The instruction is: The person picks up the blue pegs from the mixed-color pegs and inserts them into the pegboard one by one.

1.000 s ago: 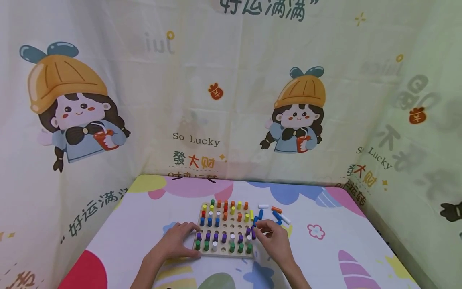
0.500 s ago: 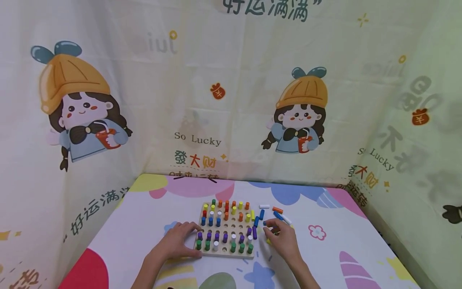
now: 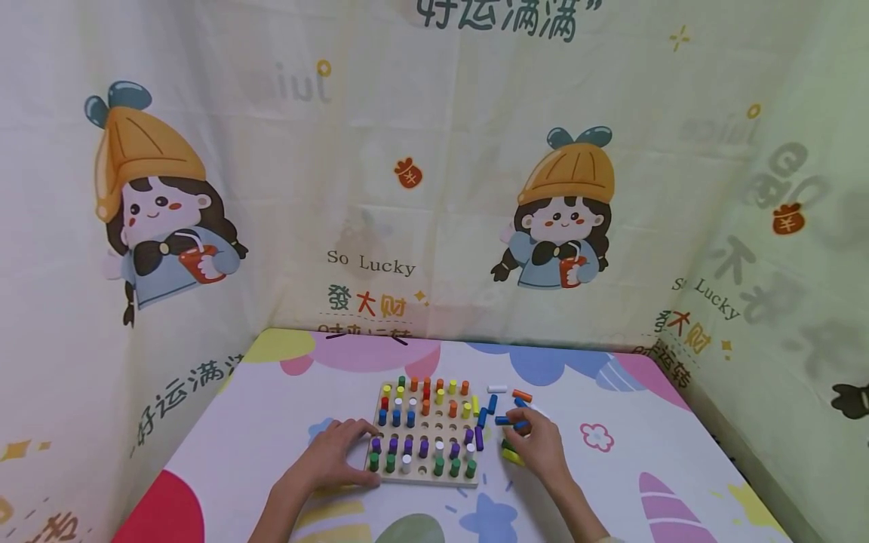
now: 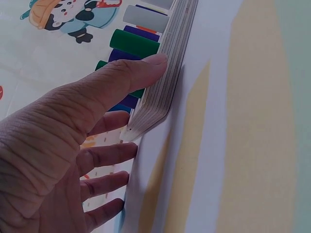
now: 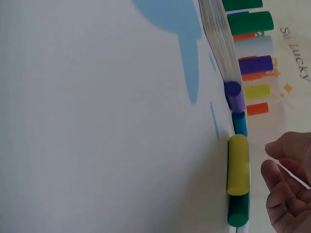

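Note:
A wooden pegboard with upright pegs in several colours lies on the table. My left hand rests at its left side, thumb on the front edge and forefinger at the left edge, the other fingers spread. To the right of the board, my right hand reaches down over loose pegs, fingertips close by a blue peg. Thumb and fingers stand apart in the right wrist view, with nothing visible between them. A yellow peg and a green peg lie beneath this hand.
A purple peg lies along the board's right edge. Farther back are a white peg and an orange peg. A patterned cloth hangs behind the table.
My right hand has moved from the board's right edge rightward to the loose pegs, uncovering a blue peg and the yellow one. The left hand stays at the board.

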`<act>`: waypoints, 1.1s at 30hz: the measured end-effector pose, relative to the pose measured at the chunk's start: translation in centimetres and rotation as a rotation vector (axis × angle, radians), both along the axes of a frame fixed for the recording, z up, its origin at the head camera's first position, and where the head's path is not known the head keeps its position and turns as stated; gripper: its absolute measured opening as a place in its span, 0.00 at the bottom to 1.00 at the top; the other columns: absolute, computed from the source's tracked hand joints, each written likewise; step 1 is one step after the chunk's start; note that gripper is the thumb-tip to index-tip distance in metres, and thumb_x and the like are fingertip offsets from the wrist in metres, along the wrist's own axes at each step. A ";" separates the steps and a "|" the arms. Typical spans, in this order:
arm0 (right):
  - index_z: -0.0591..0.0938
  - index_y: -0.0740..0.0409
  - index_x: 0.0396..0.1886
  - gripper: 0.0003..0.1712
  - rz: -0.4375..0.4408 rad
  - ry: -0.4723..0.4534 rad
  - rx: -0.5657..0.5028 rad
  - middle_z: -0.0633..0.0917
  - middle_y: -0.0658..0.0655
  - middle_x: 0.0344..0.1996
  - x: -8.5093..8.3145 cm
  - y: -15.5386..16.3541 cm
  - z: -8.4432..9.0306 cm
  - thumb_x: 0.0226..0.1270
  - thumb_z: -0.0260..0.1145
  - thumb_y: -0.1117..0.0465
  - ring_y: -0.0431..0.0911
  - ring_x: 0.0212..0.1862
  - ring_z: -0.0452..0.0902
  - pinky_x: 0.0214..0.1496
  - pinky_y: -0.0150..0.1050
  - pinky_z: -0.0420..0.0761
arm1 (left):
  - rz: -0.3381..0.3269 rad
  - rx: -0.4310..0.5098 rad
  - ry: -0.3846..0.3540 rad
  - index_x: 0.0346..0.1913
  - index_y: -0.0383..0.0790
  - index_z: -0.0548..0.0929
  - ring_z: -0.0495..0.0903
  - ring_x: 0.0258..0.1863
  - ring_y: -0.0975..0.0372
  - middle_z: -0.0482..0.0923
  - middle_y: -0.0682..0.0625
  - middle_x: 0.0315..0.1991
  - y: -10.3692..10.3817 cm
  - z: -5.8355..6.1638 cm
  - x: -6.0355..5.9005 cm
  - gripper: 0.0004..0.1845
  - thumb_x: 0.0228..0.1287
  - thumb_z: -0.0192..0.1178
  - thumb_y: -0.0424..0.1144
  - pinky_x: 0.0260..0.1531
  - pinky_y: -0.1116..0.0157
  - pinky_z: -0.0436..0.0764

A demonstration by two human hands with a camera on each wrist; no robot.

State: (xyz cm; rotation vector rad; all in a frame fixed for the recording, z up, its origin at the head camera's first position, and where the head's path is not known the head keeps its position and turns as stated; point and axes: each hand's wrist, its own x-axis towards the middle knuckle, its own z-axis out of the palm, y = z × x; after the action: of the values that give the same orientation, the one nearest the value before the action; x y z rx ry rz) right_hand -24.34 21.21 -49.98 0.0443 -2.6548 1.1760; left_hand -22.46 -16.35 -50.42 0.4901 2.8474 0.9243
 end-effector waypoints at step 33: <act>0.86 0.64 0.48 0.17 0.022 -0.026 0.131 0.88 0.60 0.44 -2.6 1.1 -0.7 0.58 0.75 0.69 0.44 0.33 0.77 0.36 0.37 0.81 | 0.006 0.005 -0.003 0.56 0.53 0.80 0.73 0.57 0.49 0.80 0.47 0.60 0.0 0.1 0.1 0.37 0.43 0.80 0.63 0.59 0.38 0.74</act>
State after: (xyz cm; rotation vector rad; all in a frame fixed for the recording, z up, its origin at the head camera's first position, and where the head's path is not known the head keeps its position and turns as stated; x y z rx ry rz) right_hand -26.96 22.32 -50.65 0.0811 -2.7575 1.0148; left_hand -22.32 -16.32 -50.28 0.4808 2.8456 0.9324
